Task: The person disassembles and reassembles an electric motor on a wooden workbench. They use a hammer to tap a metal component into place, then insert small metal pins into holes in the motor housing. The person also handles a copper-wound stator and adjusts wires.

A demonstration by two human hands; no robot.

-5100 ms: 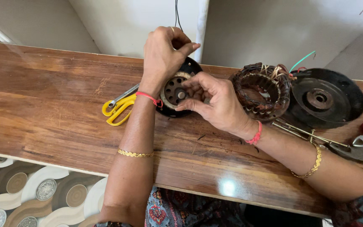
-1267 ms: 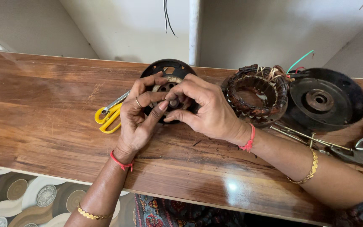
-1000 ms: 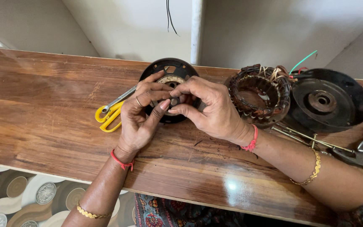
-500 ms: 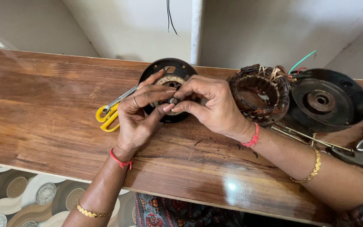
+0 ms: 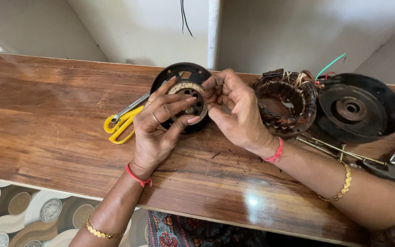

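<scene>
Holding one round motor part [image 5: 189, 93] | both hands' fingers [image 5: 174, 107] closed on it | one scissors [image 5: 122, 121] | two discs

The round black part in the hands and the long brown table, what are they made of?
The round black part looks like painted metal, worn and rusty at its pale inner ring. The long brown table looks like varnished wood: grain streaks and a glossy shine show.

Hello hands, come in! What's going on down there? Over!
Both hands on the round black motor plate: left hand cradling it, right hand pinching at its rim. Yellow scissors beside left. Copper winding beside right.
</scene>
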